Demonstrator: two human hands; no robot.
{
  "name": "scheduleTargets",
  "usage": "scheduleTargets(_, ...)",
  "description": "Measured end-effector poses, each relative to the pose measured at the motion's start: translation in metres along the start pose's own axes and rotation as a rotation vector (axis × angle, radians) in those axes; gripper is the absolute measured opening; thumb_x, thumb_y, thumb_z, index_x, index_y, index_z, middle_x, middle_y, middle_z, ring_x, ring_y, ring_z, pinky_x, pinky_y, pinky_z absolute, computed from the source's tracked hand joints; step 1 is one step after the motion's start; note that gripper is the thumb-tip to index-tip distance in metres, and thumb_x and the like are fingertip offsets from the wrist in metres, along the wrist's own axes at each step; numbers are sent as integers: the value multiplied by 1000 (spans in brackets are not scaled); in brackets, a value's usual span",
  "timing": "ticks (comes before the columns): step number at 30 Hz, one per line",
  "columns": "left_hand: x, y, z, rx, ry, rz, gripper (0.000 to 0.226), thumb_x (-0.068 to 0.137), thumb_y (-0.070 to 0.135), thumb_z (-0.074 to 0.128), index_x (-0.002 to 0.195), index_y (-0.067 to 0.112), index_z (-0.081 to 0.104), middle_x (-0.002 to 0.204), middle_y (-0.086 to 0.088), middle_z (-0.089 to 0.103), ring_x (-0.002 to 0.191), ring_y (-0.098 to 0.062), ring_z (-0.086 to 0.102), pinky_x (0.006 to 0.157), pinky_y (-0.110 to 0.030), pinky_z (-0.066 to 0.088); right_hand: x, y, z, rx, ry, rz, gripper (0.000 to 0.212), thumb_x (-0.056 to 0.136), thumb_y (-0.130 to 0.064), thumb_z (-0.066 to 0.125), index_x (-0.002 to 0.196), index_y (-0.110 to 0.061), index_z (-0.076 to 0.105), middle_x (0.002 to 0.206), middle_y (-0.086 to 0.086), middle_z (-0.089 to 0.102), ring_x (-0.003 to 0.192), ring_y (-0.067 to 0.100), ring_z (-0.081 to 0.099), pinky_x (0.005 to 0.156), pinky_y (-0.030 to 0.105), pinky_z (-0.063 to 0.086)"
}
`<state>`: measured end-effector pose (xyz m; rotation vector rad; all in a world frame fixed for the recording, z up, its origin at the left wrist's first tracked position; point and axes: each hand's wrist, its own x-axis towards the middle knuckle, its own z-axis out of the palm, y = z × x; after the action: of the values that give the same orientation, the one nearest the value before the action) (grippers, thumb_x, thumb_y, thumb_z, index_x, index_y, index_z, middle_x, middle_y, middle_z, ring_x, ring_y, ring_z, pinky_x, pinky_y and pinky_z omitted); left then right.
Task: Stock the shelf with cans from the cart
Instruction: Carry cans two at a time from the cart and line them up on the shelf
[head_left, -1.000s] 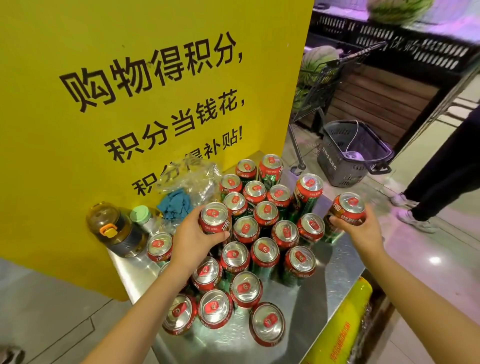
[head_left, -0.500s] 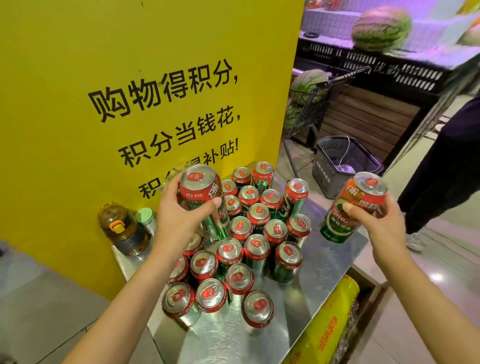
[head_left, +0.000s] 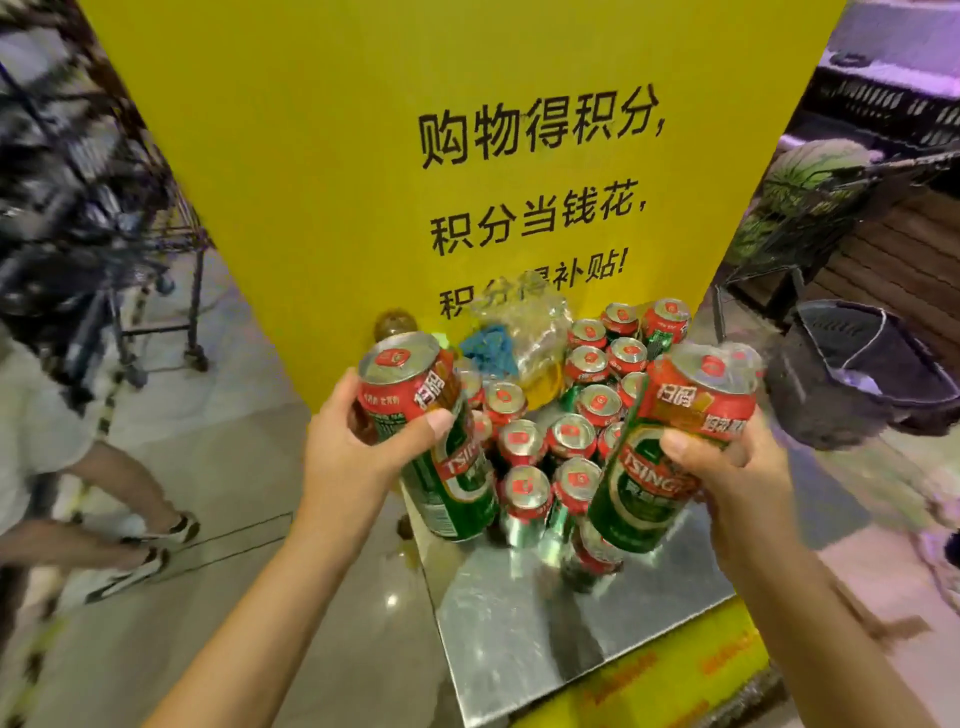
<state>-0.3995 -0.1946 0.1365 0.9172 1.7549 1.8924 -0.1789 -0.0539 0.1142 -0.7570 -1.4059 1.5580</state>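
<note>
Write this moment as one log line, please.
left hand: holds can | right hand: holds second can | other cans: on metal surface

Bright, even indoor light with glare on the metal table (head_left: 550, 623); motion blur smears the edges, wide-angle bending the sides.

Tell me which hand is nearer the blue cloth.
Left. The left hand grips a can just below-left of the crumpled blue cloth; the right hand is farther right.
</note>
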Motion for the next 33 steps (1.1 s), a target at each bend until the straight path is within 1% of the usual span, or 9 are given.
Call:
scheduleTargets(5, -51, 8, -80, 67, 183, -31, 54, 45, 44, 73, 96, 33, 60, 88, 20, 71, 83, 2, 66, 66, -11, 50, -25, 18, 73, 22, -234, 105, 70, 39, -29, 78, 106, -24, 59, 92, -3, 74, 83, 13, 70, 65, 23, 55)
scheduleTargets(9, -102, 12, -150, 89, 377, -77, 56, 45, 45, 74, 98, 36, 60, 92, 19, 71, 86, 0, 66, 67, -13, 52, -54, 32, 141, -1, -375, 187, 91, 23, -44, 89, 108, -26, 59, 95, -2, 73, 88, 17, 70, 66, 24, 55)
scheduleTargets(12, -149, 18, -206, 112, 539, -99, 58, 43, 41, 79, 98, 34, 60, 89, 21, 71, 83, 3, 66, 65, -12, 51, -92, 38, 197, 24, -492, 226, 88, 25, -45, 89, 106, -25, 61, 95, -1, 74, 86, 15, 70, 64, 20, 54)
scheduleTargets(15, -203, 26, -269, 129, 684, -137, 60, 40, 40, 85, 94, 35, 60, 83, 22, 71, 78, 6, 65, 65, -15, 52, -146, 41, 256, 16, -622, 272, 97, 28, -53, 89, 115, -22, 60, 102, 4, 72, 90, 18, 70, 71, 28, 54)
scheduleTargets(18, -263, 36, -332, 136, 807, -180, 60, 38, 46, 82, 92, 37, 58, 80, 28, 68, 74, 10, 64, 67, -22, 47, -207, 41, 314, -16, -745, 311, 94, 33, -48, 89, 118, -24, 58, 106, 5, 71, 96, 22, 68, 80, 37, 51)
scheduleTargets(21, -321, 45, -390, 135, 903, -201, 57, 44, 32, 87, 91, 38, 56, 78, 33, 66, 74, 12, 63, 67, -23, 45, -270, 44, 370, -17, -851, 366, 100, 24, -49, 90, 116, -24, 59, 104, 5, 71, 94, 22, 69, 78, 35, 53)
scheduleTargets(25, -396, 56, -455, 152, 1097, -228, 50, 53, 29, 87, 89, 41, 54, 80, 20, 69, 75, 9, 63, 70, -23, 47, -350, 55, 440, 50, -1015, 462, 87, 25, -34, 88, 108, -24, 62, 96, 5, 73, 85, 20, 70, 64, 23, 55)
scheduleTargets(29, -459, 68, -504, 210, 1278, -263, 46, 65, 16, 84, 93, 39, 55, 95, 15, 65, 87, -1, 62, 74, -29, 49, -418, 62, 504, 1, -1164, 488, 98, 17, -47, 90, 108, -20, 63, 95, 5, 73, 83, 19, 70, 66, 26, 53)
scheduleTargets(33, -502, 71, -540, 234, 1463, -269, 46, 68, 12, 78, 102, 34, 56, 98, 14, 65, 90, -3, 60, 70, -24, 46, -462, 66, 562, -42, -1342, 525, 81, 31, -34, 83, 109, -25, 62, 97, 2, 73, 87, 18, 70, 72, 33, 51)
